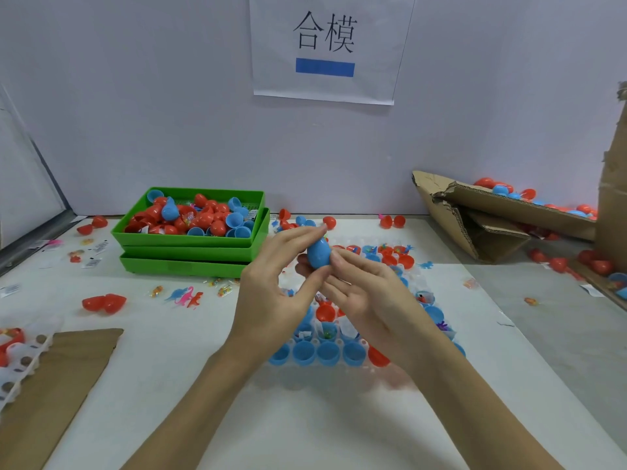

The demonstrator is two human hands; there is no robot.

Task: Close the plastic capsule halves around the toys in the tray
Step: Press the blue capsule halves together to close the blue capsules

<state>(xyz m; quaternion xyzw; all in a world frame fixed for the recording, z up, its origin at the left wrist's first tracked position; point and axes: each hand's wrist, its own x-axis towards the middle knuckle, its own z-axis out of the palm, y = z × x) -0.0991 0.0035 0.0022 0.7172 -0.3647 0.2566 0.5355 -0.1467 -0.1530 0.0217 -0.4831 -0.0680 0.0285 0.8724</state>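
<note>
We took the clear tray (342,369) as landmark and went left to right. Far left of the tray, at the frame edge, lay a white perforated sheet (23,362) over a brown cardboard piece (57,385). Left of the tray, on the white table (305,429), sat an open red capsule (104,303), and closer to the tray small toy dinosaurs (186,296), blue, pink and red. Behind and left of the tray stood stacked green bins (190,256), the top one heaped with red and blue capsule halves.

Above the tray's middle we saw both hands on one blue capsule (319,253). The left hand (274,293) pinched it, thumb under the capsule's lower end and fingers stretched along its left side up to the top. The right hand (369,296) pinched it from the right, thumb on the near face, fingers behind. We could not tell whether the halves were fully snapped; the capsule was off the tray, held in the air.

The tray itself held blue cups in its near row and a red cup (378,356) at that row's right end, with more red and blue halves and toys farther back, partly hidden by the hands.

On the wall behind the tray hung a paper sign (325,49). Right of the tray leaned a torn cardboard box (492,215) with red and blue capsules spilled around it.
</note>
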